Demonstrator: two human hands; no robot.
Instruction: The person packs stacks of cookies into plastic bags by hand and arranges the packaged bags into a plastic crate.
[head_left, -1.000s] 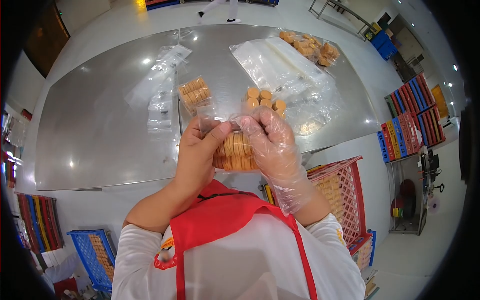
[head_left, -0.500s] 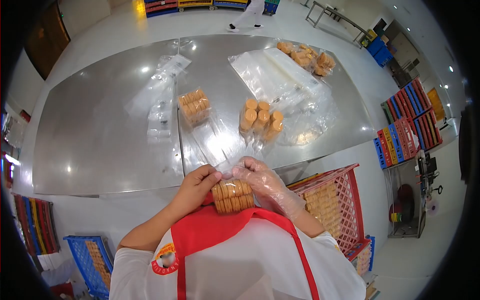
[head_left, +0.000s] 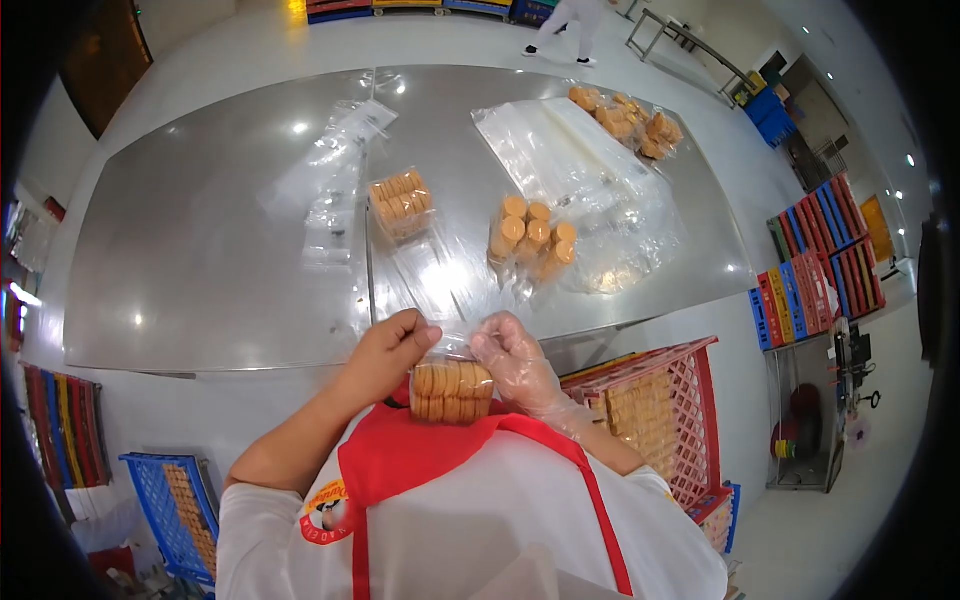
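A clear plastic bag of round biscuits (head_left: pixel 451 391) hangs in front of the red apron, its biscuits in two rows. My left hand (head_left: pixel 392 350), bare, pinches the bag's upper edge on one side. On the other side my right hand (head_left: pixel 517 362), in a clear plastic glove, pinches the same edge. Beyond my hands on the metal table (head_left: pixel 220 250) lies a packed bag of biscuits (head_left: pixel 402 203). To its right, another bag holds upright biscuit stacks (head_left: pixel 534 238).
Flat clear bags (head_left: pixel 560 150) and several bagged biscuits (head_left: pixel 630 120) lie at the table's back right. Smaller bags (head_left: pixel 335 195) lie left of centre. A red crate (head_left: pixel 700 420) stands at my right, a blue crate (head_left: pixel 150 500) at my left. A person (head_left: pixel 572 28) is beyond the table.
Both hands have come down toward my body with the bag, which now hangs below them. The person beyond the table has moved right.
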